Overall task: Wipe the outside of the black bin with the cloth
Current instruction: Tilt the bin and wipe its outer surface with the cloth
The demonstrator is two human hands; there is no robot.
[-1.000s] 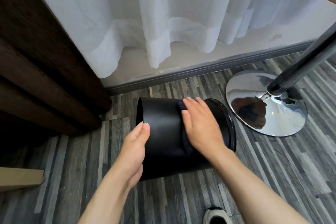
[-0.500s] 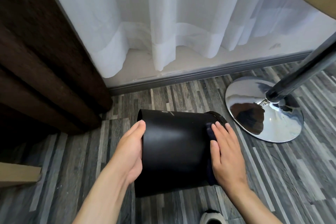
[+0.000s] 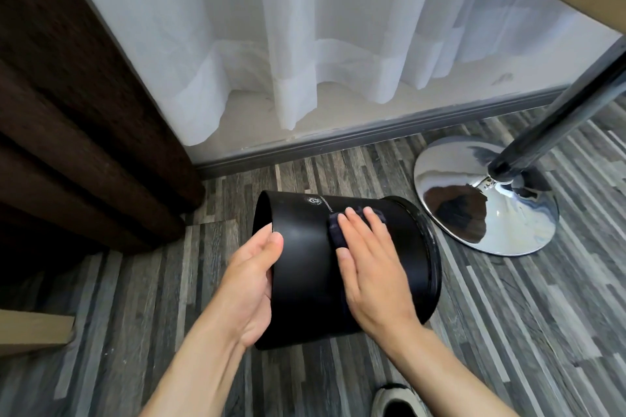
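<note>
The black bin point(image 3: 305, 247) lies on its side on the grey plank floor, one end to the left and its ridged end to the right. My left hand point(image 3: 252, 278) presses flat against the bin's left end, thumb on the edge. My right hand point(image 3: 371, 267) lies flat on the bin's upper side, pressing a dark cloth point(image 3: 335, 228) onto it. The cloth shows only at my fingertips and along my index finger; the rest is hidden under the palm.
A chrome stool base point(image 3: 487, 196) with its pole point(image 3: 562, 112) stands just right of the bin. A white curtain point(image 3: 305, 44) and grey skirting run behind. Dark brown drapes point(image 3: 67, 145) fill the left. A shoe tip point(image 3: 396, 399) shows at the bottom edge.
My right hand with the cloth has slid from the bin's right end back left and up onto the middle of its side. The left hand stays at the left end.
</note>
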